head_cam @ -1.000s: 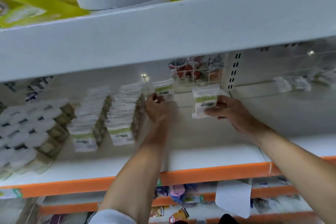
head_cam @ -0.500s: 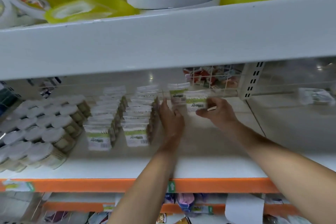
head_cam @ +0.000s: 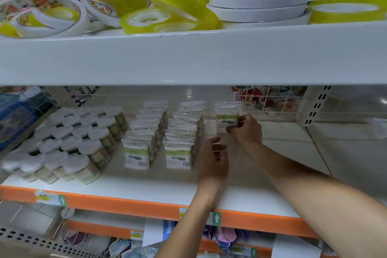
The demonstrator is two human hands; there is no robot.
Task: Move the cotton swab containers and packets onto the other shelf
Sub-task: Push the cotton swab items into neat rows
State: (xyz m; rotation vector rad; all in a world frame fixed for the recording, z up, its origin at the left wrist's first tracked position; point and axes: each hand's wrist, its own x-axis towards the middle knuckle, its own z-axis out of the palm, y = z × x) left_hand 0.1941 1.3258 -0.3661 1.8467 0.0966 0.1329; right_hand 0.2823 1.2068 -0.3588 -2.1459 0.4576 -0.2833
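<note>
On the white shelf (head_cam: 146,188) with an orange front edge stand two rows of clear cotton swab packets (head_cam: 159,138) with green labels, and to their left several round cotton swab containers (head_cam: 73,142) with white lids. My right hand (head_cam: 245,130) pinches one more packet (head_cam: 227,118) at the back of the shelf, right of the rows, in front of another packet. My left hand (head_cam: 213,161) hovers beside the right row with loosely curled fingers and holds nothing.
The upper shelf (head_cam: 188,58) hangs low over the work area and carries several tape rolls (head_cam: 167,6). A wire basket (head_cam: 270,100) sits at the back right beside a slotted upright (head_cam: 314,107). Right of my hands the shelf surface is bare. Goods fill the lower shelf (head_cam: 219,236).
My right hand has set its packet upright at the back, starting a third row. My left hand has let go of its packet and drawn back toward me. The camera view has tilted up.
</note>
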